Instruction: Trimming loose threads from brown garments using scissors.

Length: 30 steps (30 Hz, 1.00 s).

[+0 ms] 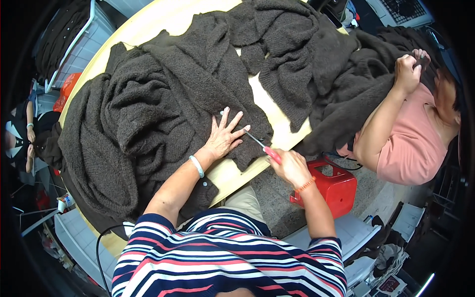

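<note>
Dark brown knitted garments (143,94) lie in heaps and folds over the table. My left hand (220,139) rests flat on the knit near the table's front edge, its fingers spread. From the right, my right hand (291,168) is closed around the red handle of a slim tool (270,153). The tool's thin metal shaft points up and left, and its tip ends by my left fingertips, over the fabric. I cannot make out the exact shape of that tip.
The pale yellow table (232,181) has a curved edge. A red plastic stool (336,190) stands below it on the right. A person in a pink top (413,143) handles dark knitwear at the right. Far left, another person's hands (30,138) hold dark fabric.
</note>
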Tool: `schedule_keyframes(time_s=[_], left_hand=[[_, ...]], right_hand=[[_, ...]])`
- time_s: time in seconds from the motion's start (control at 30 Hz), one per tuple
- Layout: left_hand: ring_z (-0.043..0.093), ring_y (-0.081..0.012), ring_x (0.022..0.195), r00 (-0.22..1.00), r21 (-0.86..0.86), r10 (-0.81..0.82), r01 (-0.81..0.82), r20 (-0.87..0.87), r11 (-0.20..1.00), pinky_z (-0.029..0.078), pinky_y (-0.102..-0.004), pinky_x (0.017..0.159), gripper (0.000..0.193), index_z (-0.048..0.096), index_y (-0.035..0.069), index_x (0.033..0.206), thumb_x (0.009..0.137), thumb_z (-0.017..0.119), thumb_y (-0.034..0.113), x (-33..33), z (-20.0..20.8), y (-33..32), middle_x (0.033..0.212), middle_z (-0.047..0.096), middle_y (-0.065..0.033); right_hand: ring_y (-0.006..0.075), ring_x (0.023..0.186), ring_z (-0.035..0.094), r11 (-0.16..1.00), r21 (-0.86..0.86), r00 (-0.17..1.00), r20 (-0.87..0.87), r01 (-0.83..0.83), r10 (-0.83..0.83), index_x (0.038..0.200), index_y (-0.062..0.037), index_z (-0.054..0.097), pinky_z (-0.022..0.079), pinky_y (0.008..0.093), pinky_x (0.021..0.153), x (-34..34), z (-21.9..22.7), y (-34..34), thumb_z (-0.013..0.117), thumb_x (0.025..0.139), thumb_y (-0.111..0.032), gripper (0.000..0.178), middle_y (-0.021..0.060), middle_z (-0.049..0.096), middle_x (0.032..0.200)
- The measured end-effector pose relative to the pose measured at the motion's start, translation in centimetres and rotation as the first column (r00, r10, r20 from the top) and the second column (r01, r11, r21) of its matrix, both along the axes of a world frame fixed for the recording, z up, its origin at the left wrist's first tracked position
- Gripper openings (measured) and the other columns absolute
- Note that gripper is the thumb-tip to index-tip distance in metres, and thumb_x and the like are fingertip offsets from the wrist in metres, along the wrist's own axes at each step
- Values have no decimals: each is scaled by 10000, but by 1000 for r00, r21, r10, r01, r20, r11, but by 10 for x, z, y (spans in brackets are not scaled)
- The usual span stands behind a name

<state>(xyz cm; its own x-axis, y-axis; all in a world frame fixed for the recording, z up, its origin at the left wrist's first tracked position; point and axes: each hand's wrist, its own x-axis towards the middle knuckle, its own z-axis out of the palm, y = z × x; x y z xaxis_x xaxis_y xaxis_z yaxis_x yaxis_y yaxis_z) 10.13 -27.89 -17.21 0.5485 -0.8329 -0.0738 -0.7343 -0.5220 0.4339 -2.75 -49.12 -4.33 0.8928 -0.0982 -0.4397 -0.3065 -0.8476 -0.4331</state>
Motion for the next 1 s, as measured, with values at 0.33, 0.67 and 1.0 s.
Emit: schedule_keyframes(time_s=[0.33, 0.67, 1.0], left_hand=[[5, -494, 1475, 997, 0, -53, 53, 63, 999, 176, -812, 1034, 476, 581, 366, 1344, 884, 678, 295, 0, -7, -1, 1630, 134, -92], [19, -483, 1479, 999, 55, -34, 33, 26, 998, 165, -800, 1048, 447, 610, 279, 1311, 872, 687, 240, 1, 8, 0, 1627, 135, -109], [324, -407, 1400, 985, -226, 13, 26, 170, 974, 152, -614, 1170, 461, 555, 20, 1279, 826, 600, 91, -40, 46, -42, 1442, 433, -210]], right_hand=[[399, 865, 677, 996, 89, 998, 56, 27, -32, 1011, -73, 668, 529, 499, 796, 29, -3, 27, 610, 910, -308, 262, 217, 696, 866], [419, 836, 668, 993, 5, 992, -37, 119, -119, 1084, -111, 669, 527, 513, 744, -49, -6, -2, 643, 903, -336, 290, 222, 684, 836], [400, 877, 664, 965, 132, 967, 88, 226, -239, 1138, -96, 620, 531, 487, 739, -81, -4, -5, 671, 893, -285, 314, 202, 683, 918]])
